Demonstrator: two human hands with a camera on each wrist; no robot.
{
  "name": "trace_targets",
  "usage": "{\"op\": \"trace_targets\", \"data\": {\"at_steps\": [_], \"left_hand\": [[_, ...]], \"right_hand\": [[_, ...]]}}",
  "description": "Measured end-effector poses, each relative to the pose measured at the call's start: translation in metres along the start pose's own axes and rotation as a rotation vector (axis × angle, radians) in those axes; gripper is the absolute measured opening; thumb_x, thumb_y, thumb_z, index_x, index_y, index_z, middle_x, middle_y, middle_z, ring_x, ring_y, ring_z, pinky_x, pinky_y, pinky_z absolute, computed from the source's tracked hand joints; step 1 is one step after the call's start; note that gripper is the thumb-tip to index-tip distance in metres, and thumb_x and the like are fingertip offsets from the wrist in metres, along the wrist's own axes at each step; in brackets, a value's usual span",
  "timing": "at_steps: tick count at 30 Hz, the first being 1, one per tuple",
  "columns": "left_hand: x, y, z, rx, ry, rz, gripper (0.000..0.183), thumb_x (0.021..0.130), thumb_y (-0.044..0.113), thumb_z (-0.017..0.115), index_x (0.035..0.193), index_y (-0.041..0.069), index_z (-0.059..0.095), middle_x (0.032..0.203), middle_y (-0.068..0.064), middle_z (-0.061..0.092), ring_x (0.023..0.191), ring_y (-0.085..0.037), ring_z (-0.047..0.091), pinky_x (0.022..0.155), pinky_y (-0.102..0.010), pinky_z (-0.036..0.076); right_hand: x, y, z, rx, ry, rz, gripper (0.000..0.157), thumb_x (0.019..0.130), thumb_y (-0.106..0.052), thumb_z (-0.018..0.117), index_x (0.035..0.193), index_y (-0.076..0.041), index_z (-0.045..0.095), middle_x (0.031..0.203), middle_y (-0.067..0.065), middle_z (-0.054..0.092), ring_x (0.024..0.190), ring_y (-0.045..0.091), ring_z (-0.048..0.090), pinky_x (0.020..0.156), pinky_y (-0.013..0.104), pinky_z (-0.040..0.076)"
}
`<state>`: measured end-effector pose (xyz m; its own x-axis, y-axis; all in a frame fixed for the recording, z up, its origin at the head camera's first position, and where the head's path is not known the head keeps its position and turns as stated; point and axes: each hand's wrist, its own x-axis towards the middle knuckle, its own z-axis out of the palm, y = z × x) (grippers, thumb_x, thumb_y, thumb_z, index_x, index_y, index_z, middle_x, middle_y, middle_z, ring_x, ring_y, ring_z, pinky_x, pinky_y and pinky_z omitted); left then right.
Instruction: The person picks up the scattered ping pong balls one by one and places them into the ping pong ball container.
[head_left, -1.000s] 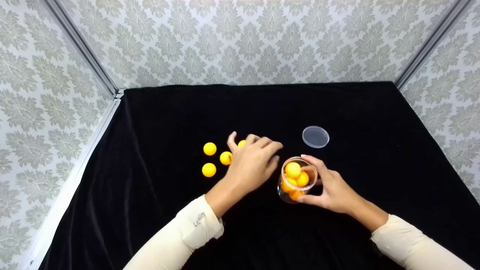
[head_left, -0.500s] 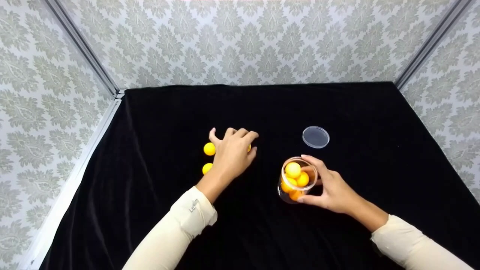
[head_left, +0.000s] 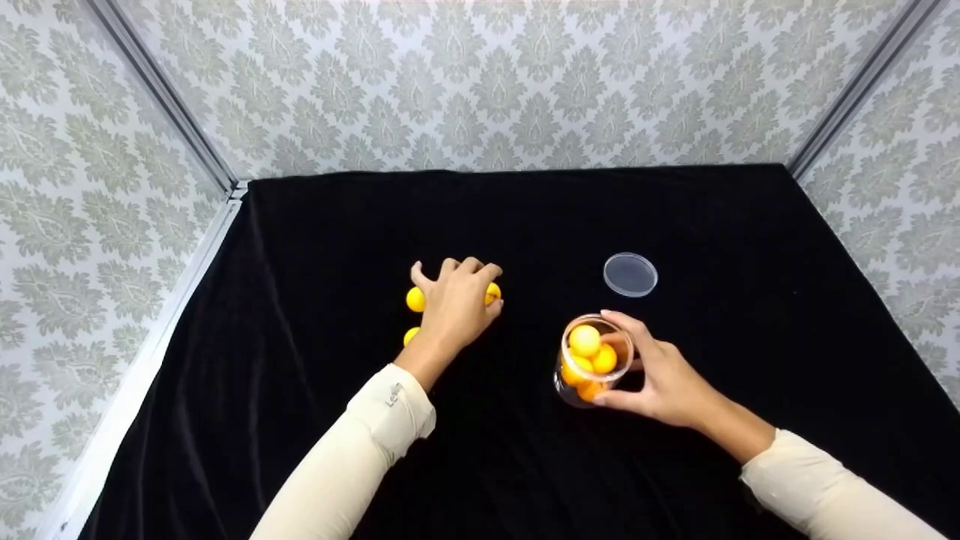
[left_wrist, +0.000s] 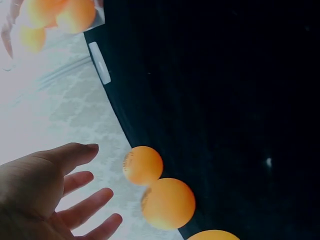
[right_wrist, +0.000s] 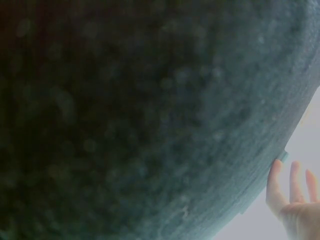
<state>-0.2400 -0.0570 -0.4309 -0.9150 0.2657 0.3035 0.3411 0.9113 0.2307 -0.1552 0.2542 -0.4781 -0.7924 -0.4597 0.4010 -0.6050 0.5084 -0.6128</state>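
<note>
In the head view, the person's left hand (head_left: pixel 452 307) hovers or rests over the loose balls on the black-covered tabletop (head_left: pixel 352 225); its height cannot be told. One ball (head_left: pixel 492 293) shows beside the thumb at about two o'clock from the middle of the hand, a second ball (head_left: pixel 415 299) lies at nine o'clock, and a third ball (head_left: pixel 412 335) is partly hidden beside the wrist at eight o'clock. The clear cup (head_left: pixel 573 396) is at four o'clock from the left hand, well apart from it, mouth up and seemingly upright, with several orange balls (head_left: pixel 585 340) inside. The right hand (head_left: pixel 664 379) is the nearer one to it: thumb and fingers curl round the cup's wall from the three o'clock side. A clear disc (head_left: pixel 630 274) lies flat at one o'clock from the cup.

In the left wrist view, the left hand's thumb and fingers are spread well apart, with nothing between them. The key relation shows here: the nearest ball sits just beyond the fingertips at about three o'clock, a gap between, with another overlapping it in sight and a third cut off at about four o'clock. Being round, they present no long axis.

In the right wrist view, a blurred dark surface (right_wrist: pixel 125 125) fills most of the frame. Some fingers (right_wrist: pixel 275 192) show at four o'clock; what they touch cannot be told.
</note>
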Motion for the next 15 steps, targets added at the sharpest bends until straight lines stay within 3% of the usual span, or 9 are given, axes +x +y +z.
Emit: {"op": "trace_targets", "data": {"at_steps": [8,15], "left_hand": [[0.005,-0.003,0.011,0.065,-0.069,-0.017,0.047,0.087,0.038,0.08,0.131,0.028,0.067,0.128,0.0,0.068,0.12,-0.03,0.058,0.109,-0.08,0.021],[0.007,-0.006,0.017,0.092,-0.085,-0.032,0.05,0.086,0.039,0.08,0.133,0.03,0.066,0.13,0.001,0.068,0.121,-0.03,0.057,0.109,-0.08,0.022]], "right_hand": [[-0.001,-0.001,0.0,-0.002,0.008,-0.003,0.106,0.071,-0.037,0.093,0.157,-0.017,0.034,0.126,0.0,0.069,0.109,0.018,0.069,0.082,0.03,0.061],[-0.001,-0.001,0.001,0.022,0.001,0.003,0.105,0.073,-0.037,0.093,0.157,-0.017,0.033,0.124,0.0,0.07,0.109,0.018,0.07,0.084,0.03,0.06]]}}
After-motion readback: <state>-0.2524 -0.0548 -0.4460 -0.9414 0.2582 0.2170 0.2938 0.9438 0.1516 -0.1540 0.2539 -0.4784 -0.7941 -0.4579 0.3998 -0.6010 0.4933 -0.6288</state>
